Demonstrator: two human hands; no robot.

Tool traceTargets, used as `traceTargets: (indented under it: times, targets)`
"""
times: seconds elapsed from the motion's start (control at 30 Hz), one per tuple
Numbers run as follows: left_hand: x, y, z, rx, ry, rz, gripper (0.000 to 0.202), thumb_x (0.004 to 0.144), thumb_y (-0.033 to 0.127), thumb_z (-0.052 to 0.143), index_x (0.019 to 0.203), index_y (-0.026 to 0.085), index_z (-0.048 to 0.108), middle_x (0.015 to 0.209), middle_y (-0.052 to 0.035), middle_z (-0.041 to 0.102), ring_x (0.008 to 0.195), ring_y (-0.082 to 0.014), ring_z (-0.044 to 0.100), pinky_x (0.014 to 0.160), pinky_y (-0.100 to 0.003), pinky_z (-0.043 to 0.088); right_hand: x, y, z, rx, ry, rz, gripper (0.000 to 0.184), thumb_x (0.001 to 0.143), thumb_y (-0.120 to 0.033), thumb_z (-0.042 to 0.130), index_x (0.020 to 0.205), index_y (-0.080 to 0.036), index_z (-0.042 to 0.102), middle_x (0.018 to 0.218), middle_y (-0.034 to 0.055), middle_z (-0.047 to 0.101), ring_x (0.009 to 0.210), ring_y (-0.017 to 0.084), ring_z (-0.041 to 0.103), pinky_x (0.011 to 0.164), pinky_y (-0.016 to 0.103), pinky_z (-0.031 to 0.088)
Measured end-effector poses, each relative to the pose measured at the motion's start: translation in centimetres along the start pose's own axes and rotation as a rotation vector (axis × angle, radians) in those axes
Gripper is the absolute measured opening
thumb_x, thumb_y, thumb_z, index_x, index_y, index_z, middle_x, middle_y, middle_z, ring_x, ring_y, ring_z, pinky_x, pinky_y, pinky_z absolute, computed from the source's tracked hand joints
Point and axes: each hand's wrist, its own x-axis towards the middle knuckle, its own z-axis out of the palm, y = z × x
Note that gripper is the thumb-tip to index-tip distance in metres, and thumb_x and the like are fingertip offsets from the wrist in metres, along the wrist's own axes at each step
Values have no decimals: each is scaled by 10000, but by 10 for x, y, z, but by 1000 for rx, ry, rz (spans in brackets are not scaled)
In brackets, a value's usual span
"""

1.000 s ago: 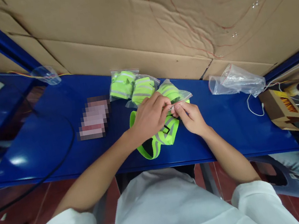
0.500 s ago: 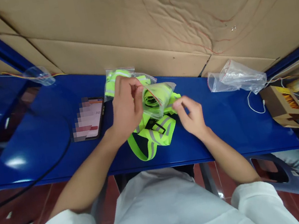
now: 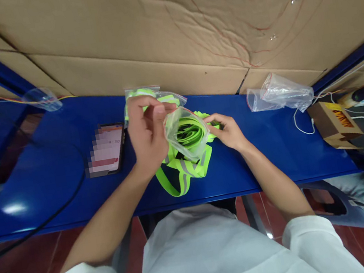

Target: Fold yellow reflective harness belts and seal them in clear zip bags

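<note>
My left hand (image 3: 148, 130) is closed, thumb against fingers, on the left rim of a clear zip bag (image 3: 178, 142). Inside the bag lies a coiled neon-yellow reflective strap (image 3: 191, 131), its rolled edges facing up through the wide mouth. At the bag's right rim, my right hand (image 3: 228, 131) is closed in a pinch; its fingertips are partly hidden. Beneath the bag, a loose neon-yellow reflective belt (image 3: 182, 178) with grey stripes loops over the table. Behind my left hand sit more bagged neon straps (image 3: 141, 93), partly covered by it.
A phone (image 3: 107, 149) lies left of my left hand. Clear plastic bags (image 3: 286, 91) rest at the back right, near a white cable and an open cardboard box (image 3: 335, 124). A cardboard panel (image 3: 138, 41) backs the blue table (image 3: 56, 176). A clear cup (image 3: 45, 99) stands back left.
The bag's mouth has opened wider and turned up towards me, showing the coiled strap. My right hand has moved slightly left to the bag's rim. The view has shifted slightly.
</note>
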Motion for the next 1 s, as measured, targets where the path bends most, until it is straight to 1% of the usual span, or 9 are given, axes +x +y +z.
traceTargets:
  times: [0.1, 0.2, 0.27, 0.4, 0.5, 0.6, 0.77, 0.9, 1.0]
  targets:
    - [0, -3, 0, -136, -38, -88, 291, 1042, 548, 585, 1072, 261, 547, 1119, -25, 592, 992, -162, 740, 917, -394, 641, 0, -6, -3, -118, 212, -71, 395, 977, -617, 675, 946, -230, 748, 984, 50, 789, 938, 205, 741, 911, 376, 583]
    - [-4, -2, -4, 42, 98, 101, 240, 1038, 522, 545, 1099, 292, 514, 1153, -49, 577, 1093, -203, 679, 979, -476, 608, 0, -19, -10, -188, 363, -161, 338, 1016, -556, 649, 953, -232, 724, 956, 46, 756, 929, 204, 723, 874, 375, 596]
    - [-8, -3, -6, 215, 105, 226, 281, 1004, 553, 555, 1138, 323, 463, 1167, -59, 575, 1145, -235, 639, 1035, -520, 566, 1, -35, -18, -229, 390, -224, 321, 1034, -532, 633, 947, -234, 715, 919, 36, 734, 871, 193, 707, 800, 357, 596]
    - [-8, -11, -3, 200, -26, 60, 279, 1059, 562, 440, 1233, 344, 428, 1239, -69, 580, 1190, -225, 646, 1056, -454, 551, 15, -85, -46, -404, 413, -431, 301, 1054, -463, 640, 898, -229, 746, 829, 17, 685, 810, 170, 660, 773, 345, 568]
    - [-5, -21, -2, 128, -102, -68, 312, 1069, 590, 444, 1240, 333, 490, 1287, -77, 602, 1257, -220, 636, 1102, -424, 539, 40, -124, -65, -525, 211, -475, 390, 1039, -562, 636, 910, -221, 772, 848, 27, 682, 857, 177, 687, 859, 371, 596]
    - [-6, -32, 0, -16, -289, -108, 576, 976, 712, 575, 1405, 356, 431, 1437, -106, 569, 1371, -255, 604, 1125, -457, 550, 68, -151, -71, -634, -73, -480, 493, 952, -692, 684, 848, -220, 785, 792, 13, 679, 807, 166, 694, 859, 357, 603]
    - [-13, -37, 5, 21, -458, -103, 1068, 759, 721, 843, 1594, 322, 311, 1687, -142, 387, 1577, -336, 414, 1276, -521, 437, 93, -172, -54, -693, -84, -476, 603, 964, -767, 577, 854, -211, 780, 770, 19, 694, 723, 161, 650, 782, 367, 565]
    - [-15, -30, 6, 158, -406, -239, 803, 777, 681, 846, 1386, 239, 565, 1401, -104, 672, 1279, -302, 665, 1119, -460, 554, 89, -176, -51, -467, -195, -322, 501, 909, -750, 684, 966, -259, 765, 786, 23, 706, 710, 223, 643, 719, 421, 551]
    - [-15, -29, 8, 124, -266, -281, 652, 847, 690, 769, 1259, 210, 614, 1236, -89, 733, 1142, -267, 716, 1034, -427, 592, 77, -168, -66, -411, -210, -155, 559, 902, -726, 707, 1264, -300, 717, 1094, 59, 766, 943, 272, 713, 815, 434, 579]
